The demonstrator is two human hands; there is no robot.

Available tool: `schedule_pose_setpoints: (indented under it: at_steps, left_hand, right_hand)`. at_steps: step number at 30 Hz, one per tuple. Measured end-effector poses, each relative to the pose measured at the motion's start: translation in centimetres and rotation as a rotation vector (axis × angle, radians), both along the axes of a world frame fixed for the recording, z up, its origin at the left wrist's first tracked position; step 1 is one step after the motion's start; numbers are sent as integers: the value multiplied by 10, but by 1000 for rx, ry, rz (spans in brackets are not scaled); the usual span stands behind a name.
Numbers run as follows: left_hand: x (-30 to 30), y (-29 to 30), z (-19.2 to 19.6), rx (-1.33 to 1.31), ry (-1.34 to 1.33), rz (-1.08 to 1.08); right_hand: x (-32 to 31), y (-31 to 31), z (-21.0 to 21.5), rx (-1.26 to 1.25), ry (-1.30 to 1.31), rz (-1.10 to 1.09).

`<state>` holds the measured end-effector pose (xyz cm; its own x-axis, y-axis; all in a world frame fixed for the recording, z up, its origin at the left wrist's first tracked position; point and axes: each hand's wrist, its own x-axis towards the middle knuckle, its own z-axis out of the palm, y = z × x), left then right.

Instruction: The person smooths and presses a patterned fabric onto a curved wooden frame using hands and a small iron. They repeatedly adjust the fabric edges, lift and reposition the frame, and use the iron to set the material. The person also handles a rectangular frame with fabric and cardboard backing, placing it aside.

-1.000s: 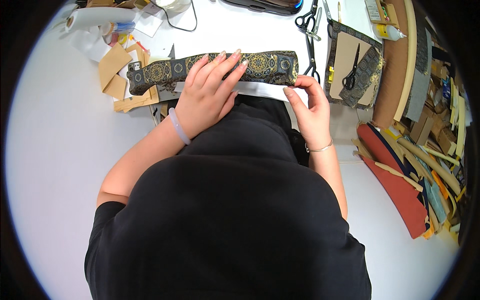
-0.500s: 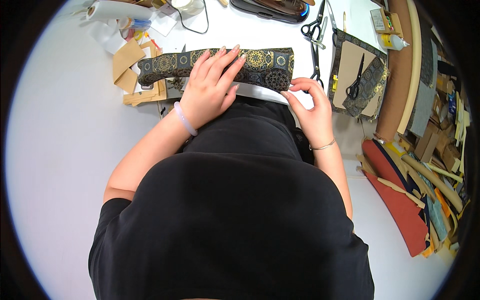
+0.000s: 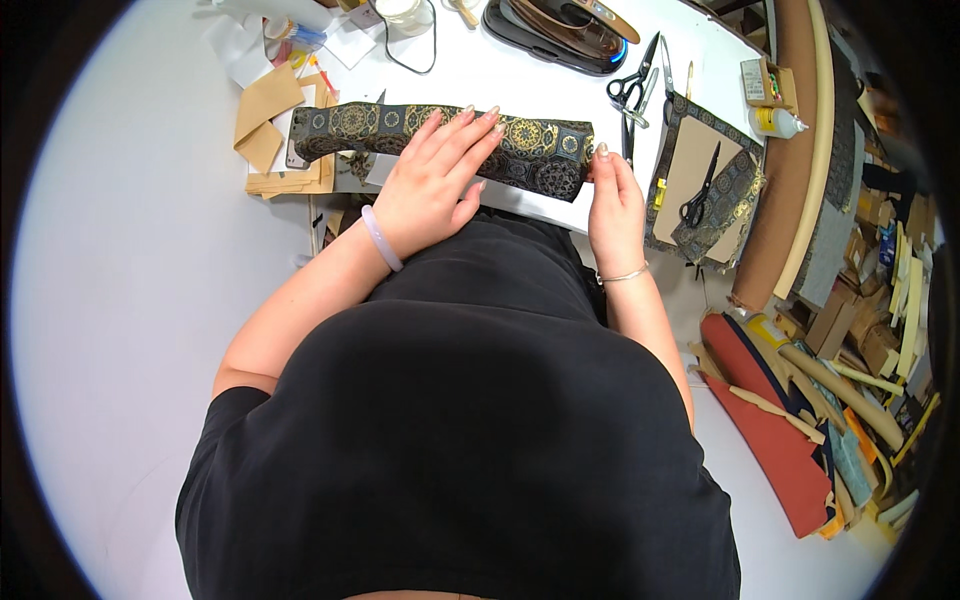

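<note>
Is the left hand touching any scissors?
No, the left hand lies across the long gold-patterned fabric, clear of the scissors.

White flat-topped worktable (image 3: 460,75). Smooth pale-grey floor (image 3: 120,320) left of worktable, more at its near right. Long brown upright-looking roll (image 3: 785,170) along worktable's right side. Farther right of worktable, jumbled brown cardboard boxes (image 3: 830,325); nearer, rust-red pointed flat sheet (image 3: 785,462). Bright light across worktable and floor.
</note>
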<state>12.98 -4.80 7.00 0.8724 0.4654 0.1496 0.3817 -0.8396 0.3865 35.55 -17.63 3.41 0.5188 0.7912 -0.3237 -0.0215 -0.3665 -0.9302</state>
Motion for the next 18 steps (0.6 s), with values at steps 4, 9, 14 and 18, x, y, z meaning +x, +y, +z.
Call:
schedule_pose_setpoints:
  at_steps: [4,9,14,18]
  left_hand:
    - [-2,-1,1,-26,-3,8]
    - [-2,-4,0,-44,-16,28]
    - [-2,-4,-2,-47,-36,34]
    - [-3,-4,-4,-62,-51,32]
  right_hand:
    - [-2,15,4,-42,-198,-13]
    - [-8,26,8,-96,-398,-73]
    - [-12,32,12,-121,-406,-104]
    - [-13,32,17,-137,-472,-116]
